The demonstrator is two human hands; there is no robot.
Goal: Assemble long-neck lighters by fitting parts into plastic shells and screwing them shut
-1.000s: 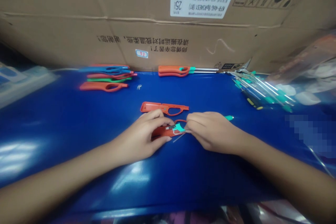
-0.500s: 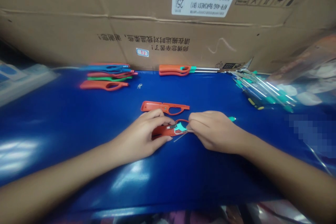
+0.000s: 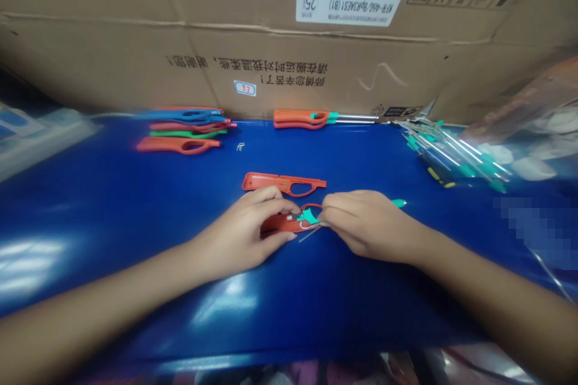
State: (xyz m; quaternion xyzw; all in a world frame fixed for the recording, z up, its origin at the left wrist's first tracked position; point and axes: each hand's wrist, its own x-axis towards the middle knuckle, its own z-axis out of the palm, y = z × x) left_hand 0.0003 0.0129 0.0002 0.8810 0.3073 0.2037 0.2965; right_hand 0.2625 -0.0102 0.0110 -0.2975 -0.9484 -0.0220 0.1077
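An orange lighter shell half (image 3: 288, 225) lies on the blue table with its inner side up, and my left hand (image 3: 253, 225) grips it between thumb and fingers. Inside the shell sit a teal trigger (image 3: 309, 216), a small dark and metal part and a pale wire. My right hand (image 3: 368, 222) is pinched closed at the trigger's right side; what its fingertips hold is hidden. A thin clear tube (image 3: 310, 234) sticks out below the shell. Just beyond, a second orange shell half (image 3: 284, 183) lies with its inside showing. A teal tip (image 3: 399, 203) shows past my right hand.
Red, green and blue lighter shells (image 3: 185, 126) are stacked at the back left. An orange lighter with a metal barrel (image 3: 302, 119) lies against the cardboard box (image 3: 135, 60). At the right are metal rods with teal ends (image 3: 456, 153) and a black-yellow tool (image 3: 437, 175).
My right fingertips have shifted slightly left, closer to the teal trigger. My left hand keeps its grip on the shell half.
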